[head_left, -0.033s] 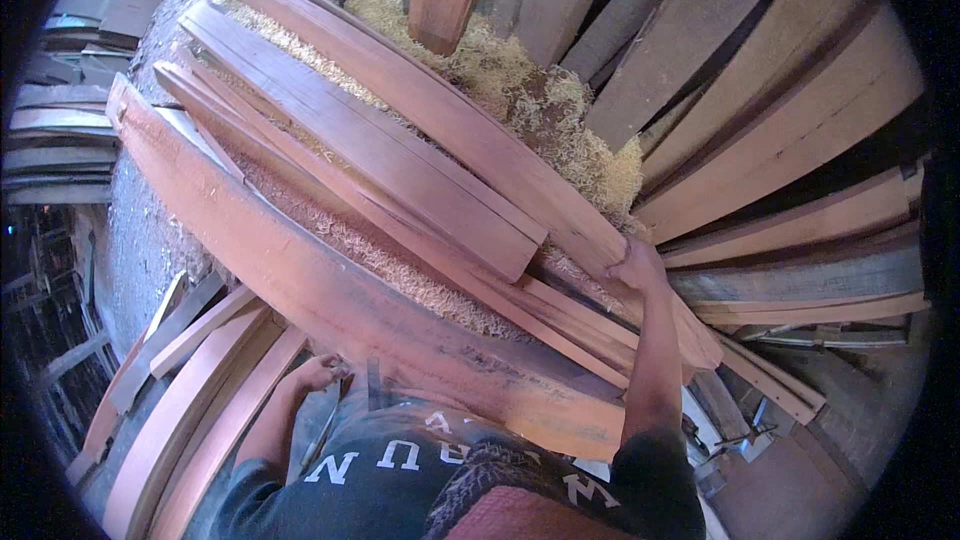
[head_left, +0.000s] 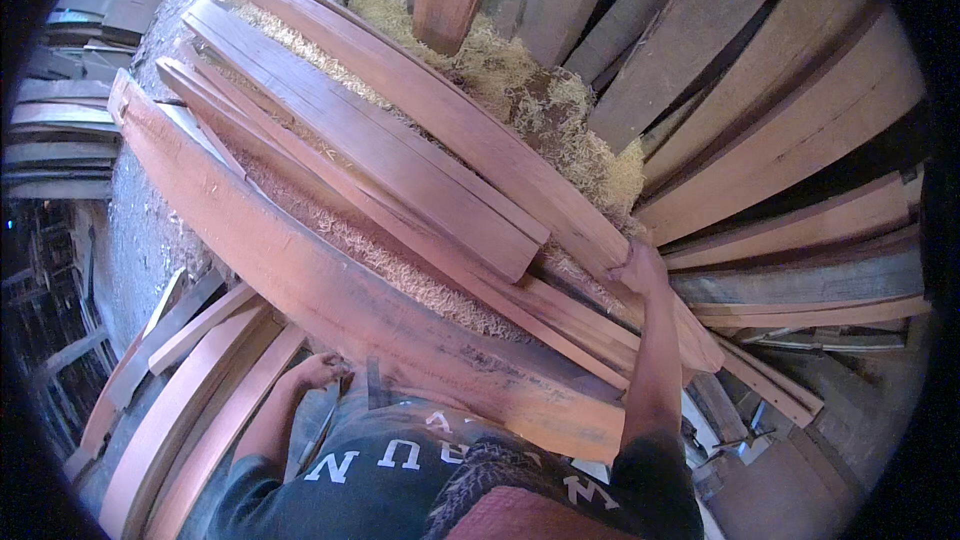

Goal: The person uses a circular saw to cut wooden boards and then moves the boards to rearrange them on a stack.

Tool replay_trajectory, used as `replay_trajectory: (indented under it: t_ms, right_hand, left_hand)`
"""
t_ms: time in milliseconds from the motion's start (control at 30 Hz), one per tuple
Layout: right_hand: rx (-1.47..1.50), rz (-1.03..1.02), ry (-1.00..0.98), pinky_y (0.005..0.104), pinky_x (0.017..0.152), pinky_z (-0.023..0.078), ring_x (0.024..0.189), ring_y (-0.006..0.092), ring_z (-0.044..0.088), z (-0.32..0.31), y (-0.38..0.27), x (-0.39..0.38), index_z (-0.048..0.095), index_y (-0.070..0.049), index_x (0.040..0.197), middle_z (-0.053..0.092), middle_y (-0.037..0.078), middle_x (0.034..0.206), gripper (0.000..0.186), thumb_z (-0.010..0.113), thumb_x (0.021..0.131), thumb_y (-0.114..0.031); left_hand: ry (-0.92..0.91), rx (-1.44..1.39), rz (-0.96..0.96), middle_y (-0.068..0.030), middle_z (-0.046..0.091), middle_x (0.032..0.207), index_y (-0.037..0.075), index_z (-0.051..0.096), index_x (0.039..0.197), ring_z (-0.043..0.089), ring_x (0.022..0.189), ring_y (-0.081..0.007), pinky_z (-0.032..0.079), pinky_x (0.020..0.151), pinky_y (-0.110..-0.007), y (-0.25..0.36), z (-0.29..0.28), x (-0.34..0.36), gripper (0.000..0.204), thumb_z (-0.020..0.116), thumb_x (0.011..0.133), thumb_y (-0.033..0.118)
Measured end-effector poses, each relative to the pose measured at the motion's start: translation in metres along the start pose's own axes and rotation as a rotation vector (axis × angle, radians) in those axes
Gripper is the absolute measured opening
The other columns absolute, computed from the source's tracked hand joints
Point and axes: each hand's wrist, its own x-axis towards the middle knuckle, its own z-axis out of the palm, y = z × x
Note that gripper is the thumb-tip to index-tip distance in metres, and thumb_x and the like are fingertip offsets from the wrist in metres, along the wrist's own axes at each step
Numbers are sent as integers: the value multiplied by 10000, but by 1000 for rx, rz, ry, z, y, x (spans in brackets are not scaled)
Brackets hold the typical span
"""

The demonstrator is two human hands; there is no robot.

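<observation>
My right hand (head_left: pixel 641 270) is wrapped around the edge of a long reddish wooden plank (head_left: pixel 440 125), close to its near right end. That plank lies slantwise across the bench, running to the far left. My left hand (head_left: pixel 322 370) is closed at the near edge of a wide wooden board (head_left: pixel 290 260) coated in orange dust. Whatever its curled fingers hold, if anything, is too small to make out. Between the two lie a shorter brown beam (head_left: pixel 370 135) and several narrow strips (head_left: pixel 400 230).
Pale wood shavings (head_left: pixel 510 90) lie heaped behind the long plank. Big planks (head_left: pixel 700 40) lean at the far right. Curved boards (head_left: pixel 180 430) stand at my lower left, with more stacked wood (head_left: pixel 65 140) at the far left.
</observation>
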Motion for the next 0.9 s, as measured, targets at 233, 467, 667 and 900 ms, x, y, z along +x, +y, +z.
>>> replay_trajectory:
  t_ms: [233, 467, 667, 900]
  right_hand:
    - [-168, -1, 157, 539, 852, 569, 951, 460, 712, -22, -27, -40, 666, -10, 1067, 733, 273, 1001, 605, 941, 625, -318]
    - [-161, -61, 197, 537, 807, 568, 938, 457, 715, -18, -29, -44, 669, -13, 1007, 743, 256, 967, 580, 948, 598, -316]
    - [40, -44, -35, 427, 769, 573, 822, 324, 724, -45, -46, -59, 730, -13, 1002, 744, 170, 878, 554, 954, 562, -265]
    - [150, 52, -274, 356, 839, 556, 846, 225, 698, -50, -35, -16, 769, -29, 1130, 759, 73, 927, 671, 983, 532, -244]
  left_hand:
    - [-121, 29, -157, -143, 731, 1274, 41, 670, 1361, 756, 1006, -294, 641, 850, -430, 68, -11, -34, 615, 716, 962, 506]
    - [-128, 93, 376, -102, 746, 1213, 38, 671, 1357, 730, 971, -235, 609, 840, -380, 113, -14, -11, 530, 645, 1035, 459]
    - [92, -743, 798, -33, 620, 864, 59, 666, 1040, 568, 765, -164, 480, 720, -318, 309, -54, 109, 434, 604, 1063, 488]
    - [430, -1552, 609, -131, 726, 1013, -26, 709, 1100, 696, 875, -236, 559, 726, -381, 450, -123, 234, 382, 762, 979, 332]
